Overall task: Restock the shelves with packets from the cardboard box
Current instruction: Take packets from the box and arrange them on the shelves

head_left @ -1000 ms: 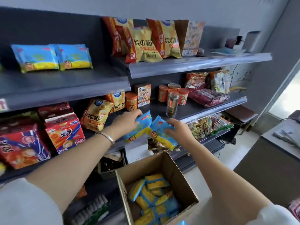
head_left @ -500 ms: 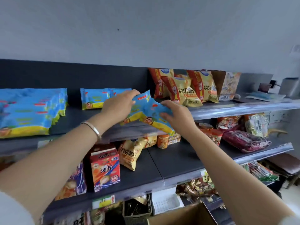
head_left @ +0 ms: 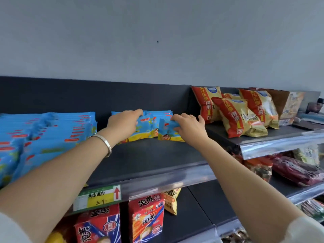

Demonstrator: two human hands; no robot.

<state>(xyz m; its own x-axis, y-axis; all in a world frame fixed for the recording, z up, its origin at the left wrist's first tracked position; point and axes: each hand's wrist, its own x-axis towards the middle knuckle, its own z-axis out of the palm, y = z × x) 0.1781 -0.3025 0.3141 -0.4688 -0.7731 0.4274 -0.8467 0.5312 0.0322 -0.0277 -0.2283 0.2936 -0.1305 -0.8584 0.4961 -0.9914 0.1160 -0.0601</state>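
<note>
Because these snack packets are thin and floppy, each hand holds one up so it can stand with its picture side facing out. The right hand (head_left: 190,129) has its fingers (head_left: 176,120) curled on the right side of the front packet (head_left: 166,133), which stands on the top shelf (head_left: 149,155). The left hand (head_left: 122,124) has its fingers bent over the top of the left packet (head_left: 142,126) and pinches it with the thumb. Both packets are in the middle of the shelf, touching a short row of the same blue packets (head_left: 163,114) that leans on the dark back wall (head_left: 78,95). I think they are being pushed back to join that row.

To the left, a little way off, is a big pile of blue packets (head_left: 49,135). To the right are yellow and red chip bags (head_left: 240,118), close to the right hand, so a wide move that way could knock them over. In front of the row the shelf is bare and dark, with lots of room for more packets. The arms cross over the shiny front edge (head_left: 166,178), which sticks up a little, so hands must lift over it. Under it hang a green and yellow price tag (head_left: 100,197) and red boxes (head_left: 147,218) on the next shelf down. The cardboard box cannot be seen.
</note>
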